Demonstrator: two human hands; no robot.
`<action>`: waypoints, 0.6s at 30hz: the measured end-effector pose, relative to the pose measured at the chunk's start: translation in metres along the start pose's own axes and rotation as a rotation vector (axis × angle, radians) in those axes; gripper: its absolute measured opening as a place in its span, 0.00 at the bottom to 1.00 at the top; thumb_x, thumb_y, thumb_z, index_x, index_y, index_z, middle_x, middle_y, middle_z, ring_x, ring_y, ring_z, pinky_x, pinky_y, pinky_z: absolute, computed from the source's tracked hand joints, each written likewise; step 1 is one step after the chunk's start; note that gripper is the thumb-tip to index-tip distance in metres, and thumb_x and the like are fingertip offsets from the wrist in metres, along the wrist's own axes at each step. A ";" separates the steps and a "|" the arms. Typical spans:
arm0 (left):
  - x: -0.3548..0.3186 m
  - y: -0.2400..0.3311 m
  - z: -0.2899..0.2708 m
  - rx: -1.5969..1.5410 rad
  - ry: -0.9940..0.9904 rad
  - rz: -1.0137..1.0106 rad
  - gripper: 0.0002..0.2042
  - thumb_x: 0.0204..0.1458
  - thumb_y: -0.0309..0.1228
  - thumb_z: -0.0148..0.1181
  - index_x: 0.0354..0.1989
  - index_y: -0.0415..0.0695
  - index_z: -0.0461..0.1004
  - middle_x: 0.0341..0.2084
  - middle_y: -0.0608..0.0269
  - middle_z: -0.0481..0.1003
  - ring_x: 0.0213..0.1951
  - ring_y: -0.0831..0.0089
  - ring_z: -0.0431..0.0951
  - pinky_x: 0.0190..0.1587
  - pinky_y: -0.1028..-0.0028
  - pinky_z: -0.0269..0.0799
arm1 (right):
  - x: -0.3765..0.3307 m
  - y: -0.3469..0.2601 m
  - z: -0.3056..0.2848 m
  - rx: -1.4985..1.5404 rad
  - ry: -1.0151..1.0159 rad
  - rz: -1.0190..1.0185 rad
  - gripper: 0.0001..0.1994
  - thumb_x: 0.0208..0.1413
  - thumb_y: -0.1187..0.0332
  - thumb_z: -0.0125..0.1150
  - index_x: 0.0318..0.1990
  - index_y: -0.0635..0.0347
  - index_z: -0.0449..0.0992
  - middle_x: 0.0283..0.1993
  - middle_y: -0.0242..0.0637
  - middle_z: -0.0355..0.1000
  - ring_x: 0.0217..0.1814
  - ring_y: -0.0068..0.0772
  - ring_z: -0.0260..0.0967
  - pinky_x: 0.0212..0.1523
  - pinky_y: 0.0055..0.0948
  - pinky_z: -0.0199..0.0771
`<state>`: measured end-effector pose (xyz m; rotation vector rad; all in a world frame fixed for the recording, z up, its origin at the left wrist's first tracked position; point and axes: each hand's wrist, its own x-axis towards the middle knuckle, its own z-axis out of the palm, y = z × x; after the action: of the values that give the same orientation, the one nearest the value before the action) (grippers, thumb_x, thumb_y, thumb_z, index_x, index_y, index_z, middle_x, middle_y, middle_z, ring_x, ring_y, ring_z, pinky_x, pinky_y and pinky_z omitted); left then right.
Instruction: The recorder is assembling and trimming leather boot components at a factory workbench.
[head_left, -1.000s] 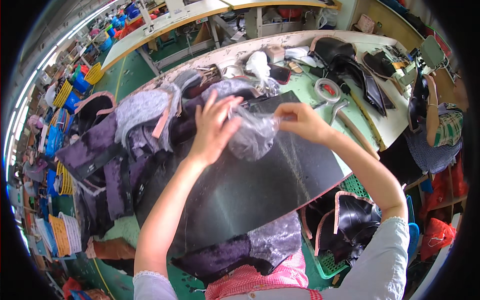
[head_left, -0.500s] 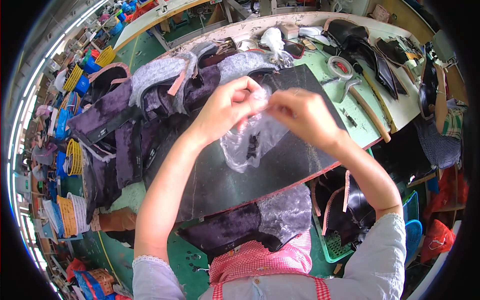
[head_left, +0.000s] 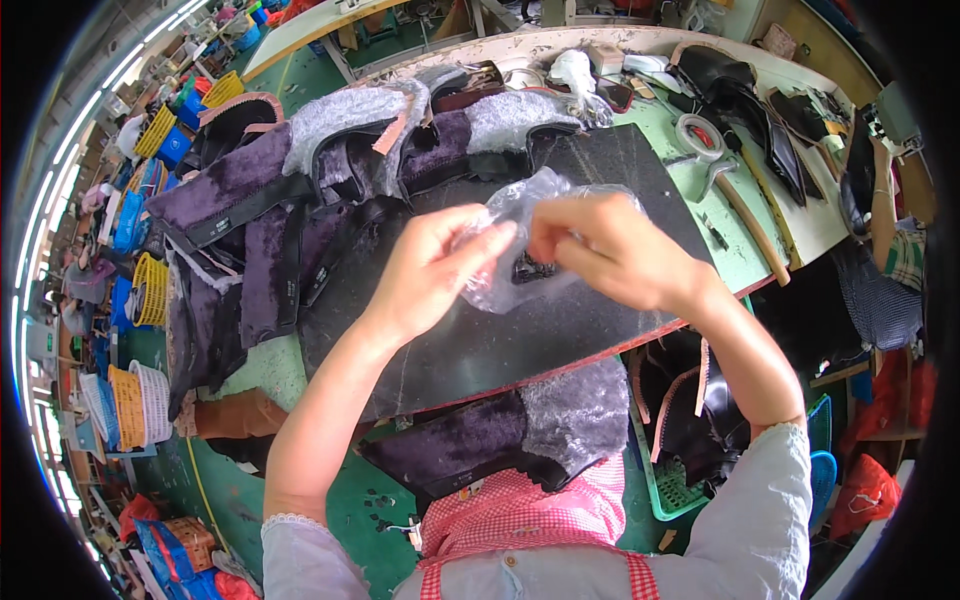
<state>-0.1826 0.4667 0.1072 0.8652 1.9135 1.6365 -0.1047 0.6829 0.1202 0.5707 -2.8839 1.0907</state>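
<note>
A clear plastic bag [head_left: 500, 288] with small dark pieces inside hangs between my hands, above the black work board [head_left: 420, 365]. My left hand [head_left: 432, 262] pinches the bag's left edge between thumb and fingers. On the other side, my right hand [head_left: 620, 250] has its fingers curled at the bag's mouth, which is spread wider there. The right fingertips are partly hidden by the knuckles. Across my lap lies a dark purple and grey fleece-lined boot piece [head_left: 575, 415].
Several fleece-lined boot pieces [head_left: 250, 190] are heaped at the board's left and far side. Right of the board lie a tape roll [head_left: 699, 137], a hammer [head_left: 740, 220] and black leather pieces [head_left: 720, 85]. A green basket [head_left: 675, 495] sits low at right. Another person's arm [head_left: 882, 205] shows at far right.
My hands have moved apart and slightly down. The bag, bunched at the top before, is now spread between them, its lower end raised.
</note>
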 end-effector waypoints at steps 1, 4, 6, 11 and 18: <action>-0.004 0.002 0.000 -0.045 0.044 0.028 0.15 0.60 0.34 0.56 0.21 0.42 0.67 0.17 0.74 0.66 0.23 0.88 0.65 0.26 0.82 0.61 | 0.001 0.003 0.006 -0.104 -0.151 0.209 0.03 0.51 0.75 0.51 0.30 0.65 0.71 0.36 0.48 0.74 0.41 0.48 0.72 0.40 0.40 0.71; -0.020 0.006 -0.004 -0.188 0.028 0.031 0.14 0.60 0.32 0.56 0.21 0.41 0.68 0.18 0.73 0.67 0.23 0.88 0.66 0.27 0.83 0.62 | -0.008 0.018 0.027 -0.479 -0.211 0.393 0.07 0.55 0.72 0.52 0.36 0.67 0.73 0.30 0.51 0.73 0.39 0.55 0.72 0.44 0.45 0.70; -0.029 0.003 -0.002 -0.279 -0.044 0.052 0.12 0.60 0.29 0.55 0.23 0.40 0.70 0.18 0.73 0.66 0.22 0.88 0.65 0.26 0.82 0.62 | -0.005 0.033 0.042 -0.337 -0.025 0.173 0.07 0.55 0.73 0.51 0.37 0.67 0.73 0.33 0.52 0.73 0.40 0.55 0.72 0.45 0.45 0.70; -0.032 -0.008 -0.009 -0.304 -0.179 0.313 0.09 0.58 0.28 0.57 0.26 0.37 0.73 0.20 0.68 0.71 0.23 0.83 0.69 0.28 0.81 0.64 | 0.020 0.074 0.078 -0.412 0.060 0.087 0.12 0.50 0.75 0.52 0.44 0.67 0.72 0.45 0.53 0.71 0.49 0.52 0.69 0.52 0.43 0.67; -0.020 -0.061 -0.015 0.809 0.199 -0.115 0.23 0.52 0.46 0.63 0.49 0.46 0.65 0.28 0.66 0.71 0.29 0.72 0.75 0.32 0.68 0.72 | 0.010 0.094 0.116 -0.041 0.550 0.045 0.14 0.57 0.68 0.55 0.49 0.61 0.74 0.51 0.47 0.72 0.55 0.50 0.67 0.58 0.41 0.63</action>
<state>-0.1895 0.4365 0.0491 0.8617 2.7644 0.8734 -0.1313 0.6707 -0.0262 0.1640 -2.4383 0.9960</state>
